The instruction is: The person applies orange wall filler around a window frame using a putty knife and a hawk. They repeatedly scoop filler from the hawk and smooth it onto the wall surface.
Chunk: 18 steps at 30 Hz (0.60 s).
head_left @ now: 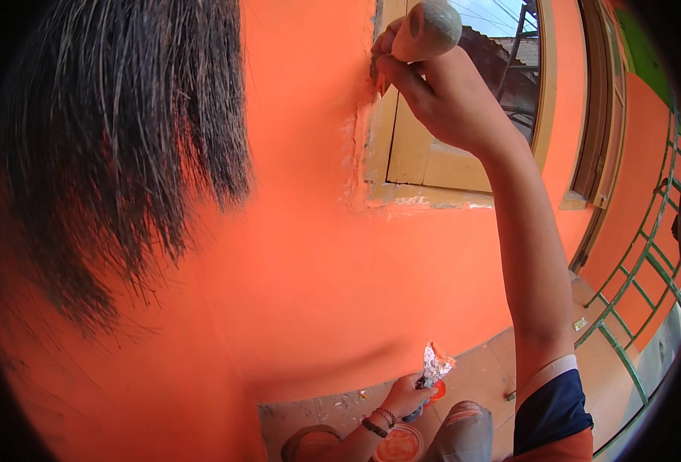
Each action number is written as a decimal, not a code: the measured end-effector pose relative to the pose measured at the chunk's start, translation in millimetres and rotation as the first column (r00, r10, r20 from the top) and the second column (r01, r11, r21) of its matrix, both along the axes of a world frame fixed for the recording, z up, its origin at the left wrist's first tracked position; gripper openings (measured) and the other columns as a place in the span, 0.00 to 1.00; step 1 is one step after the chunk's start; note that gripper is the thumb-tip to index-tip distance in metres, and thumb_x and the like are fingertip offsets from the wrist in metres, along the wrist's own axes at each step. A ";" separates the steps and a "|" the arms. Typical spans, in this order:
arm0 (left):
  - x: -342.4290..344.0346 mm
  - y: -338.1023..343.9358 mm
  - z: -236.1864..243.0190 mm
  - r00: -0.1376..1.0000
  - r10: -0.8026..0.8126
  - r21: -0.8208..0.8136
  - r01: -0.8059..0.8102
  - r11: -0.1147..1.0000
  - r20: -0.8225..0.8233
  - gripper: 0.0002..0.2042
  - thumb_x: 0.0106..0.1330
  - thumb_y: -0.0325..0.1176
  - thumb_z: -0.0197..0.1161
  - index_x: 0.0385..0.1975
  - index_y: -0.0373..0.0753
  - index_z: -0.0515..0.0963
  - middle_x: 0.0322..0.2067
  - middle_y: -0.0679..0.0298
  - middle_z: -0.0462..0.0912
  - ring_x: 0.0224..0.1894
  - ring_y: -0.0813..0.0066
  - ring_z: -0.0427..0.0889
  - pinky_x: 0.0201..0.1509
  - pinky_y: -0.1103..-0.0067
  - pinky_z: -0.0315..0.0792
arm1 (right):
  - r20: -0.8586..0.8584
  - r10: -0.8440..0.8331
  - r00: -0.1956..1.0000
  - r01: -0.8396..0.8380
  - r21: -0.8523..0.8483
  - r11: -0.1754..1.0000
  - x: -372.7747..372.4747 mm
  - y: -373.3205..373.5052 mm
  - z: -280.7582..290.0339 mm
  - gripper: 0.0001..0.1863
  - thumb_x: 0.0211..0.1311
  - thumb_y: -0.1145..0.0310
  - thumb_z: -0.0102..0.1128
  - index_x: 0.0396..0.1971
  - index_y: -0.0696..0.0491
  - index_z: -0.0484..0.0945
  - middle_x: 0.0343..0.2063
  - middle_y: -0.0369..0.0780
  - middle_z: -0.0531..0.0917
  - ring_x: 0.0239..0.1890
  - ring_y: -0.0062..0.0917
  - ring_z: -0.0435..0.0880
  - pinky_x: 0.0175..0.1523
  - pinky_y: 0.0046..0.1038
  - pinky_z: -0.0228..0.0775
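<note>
My right hand (pixel 433 92) is raised to the left edge of a yellow wooden window frame (pixel 409 146), gripping a tool with a worn, pale handle (pixel 433 27). The tool's working end is mostly hidden behind my fingers, against the orange wall (pixel 294 246) beside the frame. Rough, chipped patches line that edge and the sill. Low in the view, my left hand (pixel 404 399), with dark bracelets on the wrist, holds a scraper (pixel 436 362) whose metal blade is smeared with pale and orange material. Below it is an open container (pixel 398 445) with orange contents.
Strands of dark hair (pixel 125 123) hang across the upper left. A green metal ladder-like frame (pixel 640 285) stands at the right, near a second brown window or door frame (pixel 594 138). Tiled floor (pixel 486 354) with debris runs along the wall's base, beside my knee (pixel 463 435).
</note>
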State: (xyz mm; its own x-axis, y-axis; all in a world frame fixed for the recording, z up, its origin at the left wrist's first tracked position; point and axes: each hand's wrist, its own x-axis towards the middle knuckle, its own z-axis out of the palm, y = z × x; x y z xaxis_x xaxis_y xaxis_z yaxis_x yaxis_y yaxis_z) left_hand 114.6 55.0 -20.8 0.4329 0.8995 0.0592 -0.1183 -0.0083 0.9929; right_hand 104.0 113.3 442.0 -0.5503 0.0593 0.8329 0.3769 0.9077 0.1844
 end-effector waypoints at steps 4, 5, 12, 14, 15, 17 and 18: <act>-1.0 -2.5 3.3 0.998 -0.008 -0.048 0.005 0.999 -0.056 0.14 0.59 0.36 0.65 0.37 0.32 0.77 0.26 0.62 0.81 0.26 0.78 0.81 0.30 0.79 0.75 | 0.041 -0.161 0.986 0.158 0.071 0.985 -10.9 -9.9 -6.4 0.04 0.67 0.74 0.52 0.38 0.57 0.70 0.31 0.41 0.78 0.32 0.33 0.79 0.40 0.32 0.72; -1.8 -2.9 4.5 0.997 -0.020 -0.058 0.016 0.998 -0.070 0.13 0.60 0.34 0.65 0.39 0.32 0.77 0.26 0.64 0.80 0.26 0.81 0.79 0.28 0.81 0.74 | 0.043 -0.237 0.971 0.222 0.217 0.951 -15.8 -10.7 -8.5 0.06 0.64 0.74 0.54 0.38 0.56 0.69 0.31 0.44 0.78 0.33 0.42 0.79 0.39 0.37 0.71; -6.6 -2.6 12.8 0.997 -0.069 -0.077 0.066 0.995 -0.045 0.12 0.58 0.34 0.66 0.34 0.32 0.77 0.24 0.64 0.80 0.24 0.77 0.80 0.28 0.78 0.75 | 0.105 -0.389 0.915 0.298 0.471 0.830 -58.7 -2.9 -31.8 0.05 0.61 0.76 0.49 0.36 0.58 0.67 0.31 0.45 0.77 0.36 0.42 0.78 0.40 0.40 0.73; -8.4 -2.9 16.0 0.998 -0.054 -0.015 0.054 0.998 -0.041 0.11 0.59 0.33 0.66 0.33 0.32 0.76 0.23 0.65 0.79 0.24 0.79 0.79 0.27 0.79 0.74 | 0.082 -0.427 0.901 0.326 0.522 0.788 -73.0 -4.9 -37.3 0.06 0.58 0.71 0.55 0.32 0.57 0.71 0.27 0.43 0.78 0.29 0.33 0.80 0.36 0.34 0.75; -9.7 -3.7 17.3 0.998 -0.044 0.008 0.044 0.999 -0.048 0.10 0.59 0.32 0.66 0.33 0.32 0.76 0.23 0.66 0.78 0.23 0.80 0.78 0.27 0.79 0.74 | 0.082 -0.375 0.924 0.273 0.544 0.793 -77.2 -8.6 -42.0 0.06 0.59 0.72 0.54 0.33 0.57 0.70 0.27 0.43 0.78 0.30 0.35 0.80 0.35 0.34 0.76; -10.6 -4.7 19.5 0.999 -0.047 0.015 0.048 0.999 -0.020 0.10 0.59 0.33 0.66 0.32 0.32 0.76 0.23 0.66 0.78 0.24 0.82 0.78 0.27 0.80 0.74 | 0.159 -0.392 0.906 0.262 0.516 0.816 -83.9 -19.2 -54.6 0.06 0.60 0.73 0.51 0.35 0.59 0.68 0.29 0.45 0.76 0.34 0.39 0.80 0.34 0.34 0.77; -11.2 -5.8 19.6 0.999 -0.044 0.007 0.044 0.999 -0.010 0.10 0.59 0.33 0.66 0.32 0.32 0.76 0.24 0.66 0.78 0.24 0.82 0.77 0.27 0.80 0.74 | 0.146 -0.380 0.913 0.262 0.503 0.824 -83.8 -23.8 -59.5 0.06 0.60 0.73 0.51 0.35 0.59 0.68 0.29 0.45 0.76 0.34 0.39 0.80 0.34 0.34 0.77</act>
